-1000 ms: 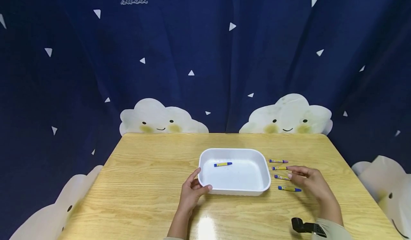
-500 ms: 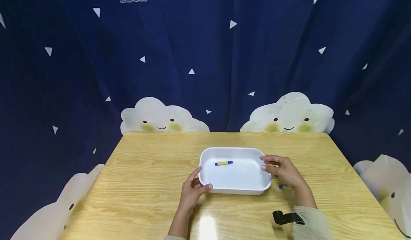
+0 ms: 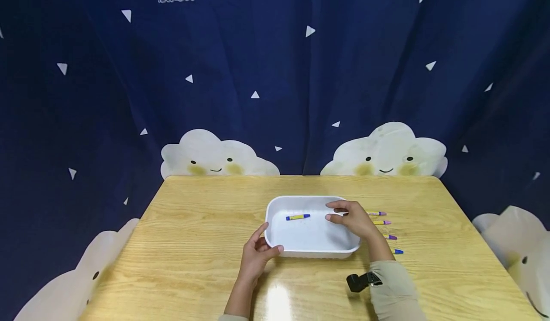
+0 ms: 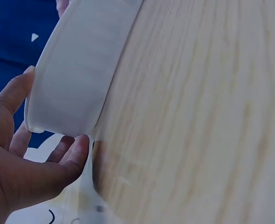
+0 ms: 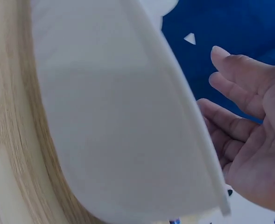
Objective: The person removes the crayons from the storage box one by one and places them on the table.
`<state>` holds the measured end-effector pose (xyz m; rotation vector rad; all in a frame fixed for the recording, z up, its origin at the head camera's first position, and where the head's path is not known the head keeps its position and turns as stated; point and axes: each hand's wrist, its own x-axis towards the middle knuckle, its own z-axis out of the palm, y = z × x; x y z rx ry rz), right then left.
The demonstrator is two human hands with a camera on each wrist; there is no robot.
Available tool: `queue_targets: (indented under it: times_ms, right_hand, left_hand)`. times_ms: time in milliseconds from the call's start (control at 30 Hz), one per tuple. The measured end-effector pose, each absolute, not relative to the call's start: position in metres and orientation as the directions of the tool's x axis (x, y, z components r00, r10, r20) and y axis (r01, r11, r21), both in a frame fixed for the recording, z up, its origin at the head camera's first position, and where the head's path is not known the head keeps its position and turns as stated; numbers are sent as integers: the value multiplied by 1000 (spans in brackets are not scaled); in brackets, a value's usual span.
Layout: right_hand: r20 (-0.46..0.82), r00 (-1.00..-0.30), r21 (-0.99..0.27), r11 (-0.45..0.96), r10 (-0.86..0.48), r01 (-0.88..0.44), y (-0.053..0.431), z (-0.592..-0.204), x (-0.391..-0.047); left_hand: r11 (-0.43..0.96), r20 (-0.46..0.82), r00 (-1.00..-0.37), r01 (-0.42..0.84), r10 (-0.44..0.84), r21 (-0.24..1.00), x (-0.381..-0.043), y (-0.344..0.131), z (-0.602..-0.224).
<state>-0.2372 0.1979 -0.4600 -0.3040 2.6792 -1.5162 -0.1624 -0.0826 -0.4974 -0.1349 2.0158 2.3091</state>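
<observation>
A white plastic tray (image 3: 307, 237) sits on the wooden table with one blue-tipped yellow crayon (image 3: 298, 217) lying inside, left of its middle. My left hand (image 3: 255, 259) holds the tray's near left corner, its thumb on the front rim and its fingers along the left end. The left wrist view shows the same hand (image 4: 32, 170) around the corner. Over the tray's right half hovers my right hand (image 3: 354, 218), fingers gently bent and nothing visible between them. In the right wrist view the hand (image 5: 251, 121) is beyond the tray wall (image 5: 123, 116).
Several crayons lie in a column right of the tray, partly behind my right forearm; a pink-tipped crayon (image 3: 382, 222) and a blue-tipped crayon (image 3: 398, 252) are among them. The table (image 3: 193, 235) extends widely to the left. A dark blue curtain (image 3: 240, 72) hangs behind.
My right hand has moved left from above the crayons, across the tray's right rim, to above its inside. The left hand, tray and crayon inside have stayed put.
</observation>
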Motion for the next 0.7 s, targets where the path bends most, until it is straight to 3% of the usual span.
queue_targets:
  times_ms: [167, 333, 467, 600, 700]
  right_hand:
    - [36, -968, -911, 391, -250, -135, 185, -469, -249]
    - [-62, -969, -950, 313, -237, -16, 176, -485, -260]
    - [-100, -961, -938, 347, -259, 4, 166, -494, -266]
    - [-49, -959, -909, 409, -278, -72, 157, -500, -270]
    - [-50, -973, -891, 450, -224, -58, 152, -505, -274]
  left_hand:
    - [-116, -114, -993, -113, 2, 987, -158, -83, -482]
    - [-120, -118, -993, -119, 16, 986, -161, -84, -488]
    - [-146, -111, -994, -111, 14, 983, -166, -85, -504]
    - [-153, -98, -995, -98, 7, 983, -169, -84, -513]
    - [-146, -90, -996, -89, 3, 985, -170, -84, -514]
